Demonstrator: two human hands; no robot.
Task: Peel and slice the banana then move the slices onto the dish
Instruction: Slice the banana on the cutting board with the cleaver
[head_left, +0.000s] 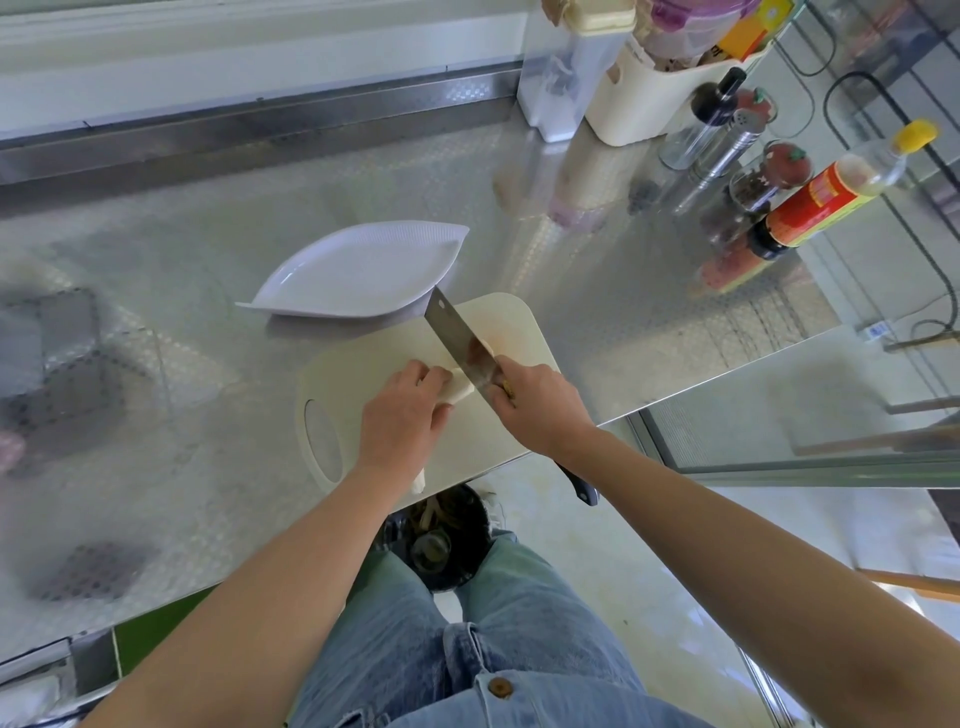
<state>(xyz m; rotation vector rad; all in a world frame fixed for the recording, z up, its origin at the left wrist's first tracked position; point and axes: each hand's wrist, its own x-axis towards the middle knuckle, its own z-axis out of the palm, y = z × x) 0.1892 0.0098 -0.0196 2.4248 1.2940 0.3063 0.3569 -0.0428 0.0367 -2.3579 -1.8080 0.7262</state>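
The left hand (402, 415) lies curled over the one peeled banana (460, 388), pinning it to the single pale cutting board (363, 374) at the near edge of the steel worktop (208, 364). The right hand (540, 405) grips the one cleaver (457, 338) where blade meets handle, with the blade standing on the banana just beside the left fingertips. One white leaf-shaped dish (363, 275) sits just behind the board, and any slices past the blade are too blurred to count.

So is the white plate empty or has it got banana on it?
Empty. The plate shows only bare white; the banana is on the cutting board.
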